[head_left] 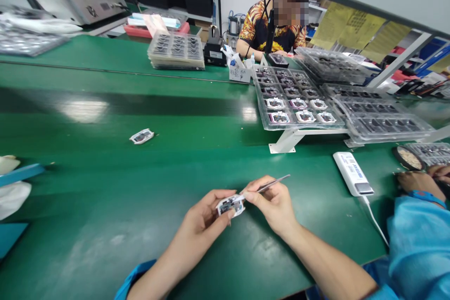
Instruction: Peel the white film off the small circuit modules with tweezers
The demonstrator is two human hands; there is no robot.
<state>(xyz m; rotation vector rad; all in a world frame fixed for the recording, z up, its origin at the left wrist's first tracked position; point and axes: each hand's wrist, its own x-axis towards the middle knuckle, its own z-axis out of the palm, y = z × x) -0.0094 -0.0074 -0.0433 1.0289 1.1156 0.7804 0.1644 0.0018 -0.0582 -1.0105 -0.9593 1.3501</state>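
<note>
Between thumb and fingers, my left hand (207, 218) grips a small white-framed electronic housing (230, 206) with dark parts inside. My right hand (272, 204) is closed around thin metal tweezers (276, 183), whose rear end sticks out to the upper right. The thumb and fingertips of that hand meet the housing's upper right edge; the tweezers' tips are too small to make out there. A similar white-framed housing (142, 136) lies alone on the green table to the upper left of my hands.
A clear tray of housings (265, 124) rests on a white raised stand (286, 142). More trays (390, 126) sit to its right. A white device (352, 173) with a cable lies right of my hands. A co-worker's blue sleeve (418, 239) is close by at right; another person sits opposite.
</note>
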